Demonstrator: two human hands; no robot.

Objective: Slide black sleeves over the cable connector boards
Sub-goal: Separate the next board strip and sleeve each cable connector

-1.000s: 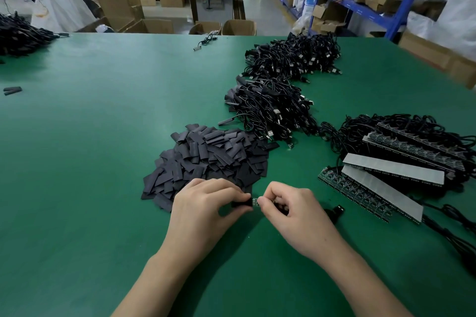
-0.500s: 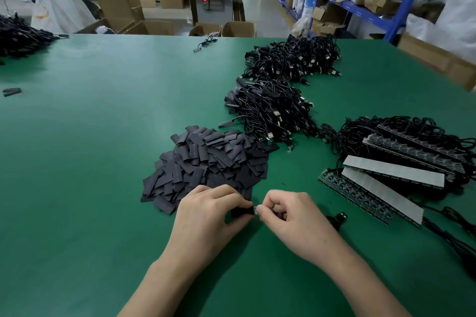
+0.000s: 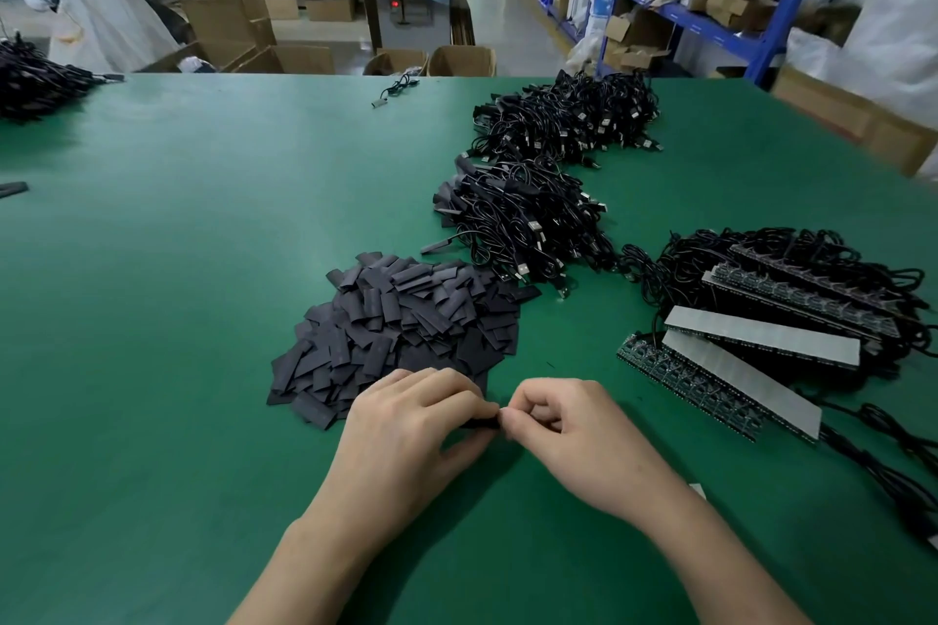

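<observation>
far cable heap (image 3: 30, 81): well L of the sleeve pile and further back, at table edge; tangled thin black wire, matte.
stray piece (image 3: 12, 188): flat black bit, well L of pile, lying alone.
table (image 3: 177, 294): green mat, smooth w/ slight sheen; everything lies on it.
lone cable (image 3: 398, 89): well behind pile, near far table edge; short black lead, loosely coiled.
sleeve pile (image 3: 401, 325): loose mound of flat black tube pcs; short rectangles, dull dark-grey finish, overlapping at all angles.
left hand (image 3: 406, 442): just in front of pile, knuckles at its near edge; fingers curled, thumb + fingers pinch the sleeve.
sleeve (image 3: 479, 423): small black tube lying approx L-R, just in front of pile's near-R corner, btw the two hands; mostly covered by L fingers, only a short dark bit shows.
right hand (image 3: 573, 442): just R of pile's near edge; fingers curled tight, thumb + index tips pinch at sleeve's R end, meeting the L fingertips.
connector board: hidden in the pinch; can't tell how far it sits in the sleeve.
near cable heap (image 3: 523, 223): just behind pile's R side; thin black leads, silver metal plug ends.
back cable heap (image 3: 568, 117): further behind-R of pile; same leads + plugs.
board strips (image 3: 685, 386): well R of pile; long narrow circuit strips w/ rows of small parts, on black wire tangle.
grey strips (image 3: 761, 335): two flat, plain grey bars atop those.
trailing cable (image 3: 873, 452): furthest R of pile; thicker black lead.
</observation>
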